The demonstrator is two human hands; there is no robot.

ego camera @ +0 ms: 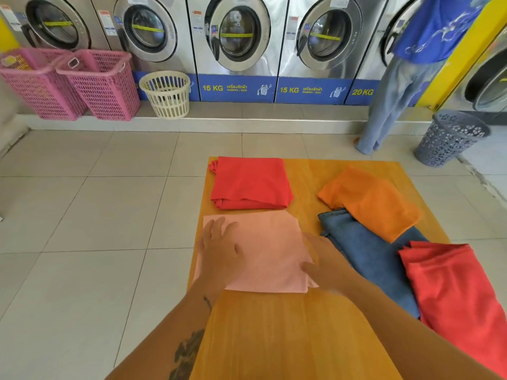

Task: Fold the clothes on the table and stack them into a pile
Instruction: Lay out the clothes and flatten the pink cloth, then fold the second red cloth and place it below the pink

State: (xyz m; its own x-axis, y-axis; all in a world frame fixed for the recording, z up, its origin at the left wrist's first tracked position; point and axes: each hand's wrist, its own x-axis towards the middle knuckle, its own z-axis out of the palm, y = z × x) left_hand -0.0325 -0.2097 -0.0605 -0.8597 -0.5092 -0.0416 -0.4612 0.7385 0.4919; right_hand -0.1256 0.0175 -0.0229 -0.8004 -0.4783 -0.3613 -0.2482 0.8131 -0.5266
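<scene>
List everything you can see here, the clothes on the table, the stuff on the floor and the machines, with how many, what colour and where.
table: one, orange-yellow wood, centre foreground
folded red garment: one, red, table's far left
pink garment: one, pale pink, flat, near left, under both hands
orange garment: one, orange, far right, overlapping the jeans
jeans: one, blue denim, right of centre
loose red garment: one, red, near right edge
pink baskets: two, floor, far left
cream basket: one, beside them
grey basket: one, floor, far right
washing machines: at least five, silver, back wall
bystander: one, blue shirt, upper right
left hand: flat on pink garment
right hand: at its right edge

Both hands (pixel 274 259) rest flat on folded pink cloth (pixel 270 250).
</scene>
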